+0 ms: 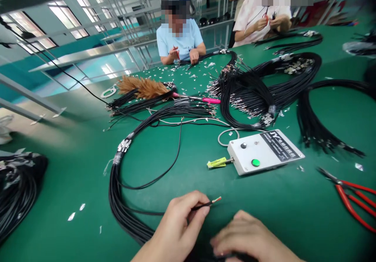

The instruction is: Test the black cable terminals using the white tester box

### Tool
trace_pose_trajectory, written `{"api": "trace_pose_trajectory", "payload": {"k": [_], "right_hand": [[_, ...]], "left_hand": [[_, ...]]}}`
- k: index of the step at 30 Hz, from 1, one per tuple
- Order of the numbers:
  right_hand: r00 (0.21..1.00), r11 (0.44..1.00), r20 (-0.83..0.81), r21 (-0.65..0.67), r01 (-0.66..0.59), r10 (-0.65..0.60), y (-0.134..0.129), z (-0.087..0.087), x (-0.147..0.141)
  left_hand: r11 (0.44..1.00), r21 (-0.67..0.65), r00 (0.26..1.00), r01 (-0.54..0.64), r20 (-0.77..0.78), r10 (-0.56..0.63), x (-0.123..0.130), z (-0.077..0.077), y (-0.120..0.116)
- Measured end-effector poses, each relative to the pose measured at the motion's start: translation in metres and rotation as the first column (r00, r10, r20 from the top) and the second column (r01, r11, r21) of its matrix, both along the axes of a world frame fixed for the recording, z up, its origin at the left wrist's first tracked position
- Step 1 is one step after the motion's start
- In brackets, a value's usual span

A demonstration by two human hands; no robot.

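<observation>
My left hand (179, 224) pinches the end of a thin black cable (205, 204) between thumb and forefinger; its stripped tip shows red and white wires pointing right. My right hand (249, 238) rests palm down on the green table just right of it, fingers curled over something dark that I cannot make out. A large bundle of black cables (117, 191) loops from my left hand up toward the middle. A grey test box (264, 150) with a green button and a yellow-green clip (216, 162) lies beyond my hands.
Red-handled pliers (352, 199) lie at the right edge. More black cable bundles (258, 89) and a feather duster (147, 87) with a pink handle cover the middle of the table. Two people sit at the far side handling cables. Small metal scraps litter the green mat (73, 176).
</observation>
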State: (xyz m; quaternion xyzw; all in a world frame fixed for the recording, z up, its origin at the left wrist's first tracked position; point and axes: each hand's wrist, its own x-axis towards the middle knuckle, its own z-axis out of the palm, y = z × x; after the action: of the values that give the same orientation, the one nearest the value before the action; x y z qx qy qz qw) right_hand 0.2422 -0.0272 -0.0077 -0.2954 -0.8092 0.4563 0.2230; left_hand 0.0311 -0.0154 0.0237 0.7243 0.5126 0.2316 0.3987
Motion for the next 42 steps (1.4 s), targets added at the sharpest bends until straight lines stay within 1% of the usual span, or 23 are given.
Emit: {"api": "trace_pose_trajectory", "payload": {"k": [1,2,4,6,7,9,11,13,15,16,18,20,22,23,25,26,28,29,31,32,34,37,42], "right_hand": [[0.990,0.985,0.003,-0.091,0.144,-0.144,0.004,0.004,0.000],[0.960,0.944,0.017,-0.181,0.277,-0.279,0.009,0.008,0.000],[0.893,0.837,0.031,-0.334,0.432,-0.449,0.020,0.013,-0.001],[0.861,0.771,0.023,-0.433,0.467,-0.508,0.028,0.015,-0.004],[0.850,0.755,0.016,-0.450,0.476,-0.526,0.030,0.014,-0.005],[0.832,0.753,0.009,-0.420,0.506,-0.554,0.031,0.011,-0.008],[0.827,0.787,-0.019,-0.320,0.528,-0.562,0.029,0.008,-0.010],[0.839,0.836,-0.077,-0.175,0.521,-0.539,0.025,0.004,-0.013],[0.859,0.866,-0.137,0.010,0.500,-0.494,0.023,0.002,-0.015],[0.868,0.864,-0.155,0.118,0.490,-0.471,0.022,0.001,-0.016],[0.889,0.816,-0.165,0.352,0.458,-0.427,0.020,0.000,-0.017],[0.911,0.735,-0.146,0.548,0.400,-0.387,0.019,0.000,-0.017],[0.925,0.680,-0.118,0.646,0.347,-0.360,0.018,0.000,-0.014],[0.928,0.676,-0.109,0.656,0.336,-0.356,0.018,-0.001,-0.013],[0.915,0.721,-0.113,0.582,0.376,-0.386,0.019,-0.003,-0.011],[0.899,0.762,-0.120,0.490,0.423,-0.421,0.020,-0.004,-0.010],[0.852,0.830,-0.108,0.193,0.524,-0.513,0.023,-0.004,-0.012],[0.829,0.832,-0.082,0.014,0.555,-0.552,0.025,-0.004,-0.014],[0.809,0.781,-0.029,-0.284,0.557,-0.588,0.028,-0.002,-0.020],[0.806,0.747,-0.019,-0.388,0.539,-0.591,0.030,-0.001,-0.023],[0.799,0.692,-0.042,-0.530,0.490,-0.599,0.032,0.000,-0.028],[0.781,0.631,-0.099,-0.657,0.414,-0.616,0.032,0.001,-0.034],[0.760,0.568,-0.146,-0.755,0.329,-0.633,0.035,0.002,-0.040]], "left_hand": [[1.000,0.002,1.000,-0.005,0.016,0.005,0.001,-0.001,0.001],[1.000,0.000,1.000,-0.010,0.029,0.010,0.001,-0.003,0.002],[1.000,-0.017,0.998,-0.020,0.052,0.021,0.001,-0.006,0.003],[0.999,-0.030,0.997,-0.041,0.069,0.043,0.001,-0.009,0.003],[0.998,-0.035,0.996,-0.051,0.078,0.053,0.001,-0.010,0.003],[0.997,-0.043,0.994,-0.063,0.086,0.066,0.000,-0.012,0.002],[0.997,-0.046,0.994,-0.068,0.082,0.072,0.000,-0.014,0.001],[0.996,-0.047,0.995,-0.071,0.071,0.074,0.000,-0.014,0.001],[0.996,-0.046,0.994,-0.079,0.068,0.082,0.000,-0.014,0.001],[0.995,-0.045,0.994,-0.085,0.072,0.088,0.000,-0.014,0.001],[0.994,-0.042,0.991,-0.104,0.084,0.108,0.000,-0.014,0.001],[0.992,-0.040,0.988,-0.121,0.090,0.124,0.000,-0.015,0.000],[0.990,-0.045,0.987,-0.133,0.090,0.136,0.000,-0.016,-0.001],[0.990,-0.050,0.986,-0.135,0.092,0.139,0.000,-0.017,-0.001],[0.989,-0.055,0.984,-0.139,0.102,0.144,0.001,-0.018,-0.002],[0.988,-0.058,0.983,-0.142,0.106,0.148,0.001,-0.018,-0.002],[0.987,-0.061,0.982,-0.147,0.108,0.153,0.003,-0.018,-0.003],[0.987,-0.062,0.982,-0.149,0.106,0.155,0.003,-0.018,-0.003],[0.986,-0.060,0.981,-0.154,0.106,0.160,0.004,-0.019,-0.004],[0.986,-0.056,0.981,-0.155,0.108,0.160,0.004,-0.020,-0.004],[0.987,-0.044,0.981,-0.153,0.112,0.157,0.003,-0.022,-0.005],[0.989,-0.030,0.981,-0.148,0.121,0.150,0.002,-0.024,-0.006],[0.985,0.004,0.969,-0.175,0.180,0.171,0.004,-0.024,-0.008]]}}
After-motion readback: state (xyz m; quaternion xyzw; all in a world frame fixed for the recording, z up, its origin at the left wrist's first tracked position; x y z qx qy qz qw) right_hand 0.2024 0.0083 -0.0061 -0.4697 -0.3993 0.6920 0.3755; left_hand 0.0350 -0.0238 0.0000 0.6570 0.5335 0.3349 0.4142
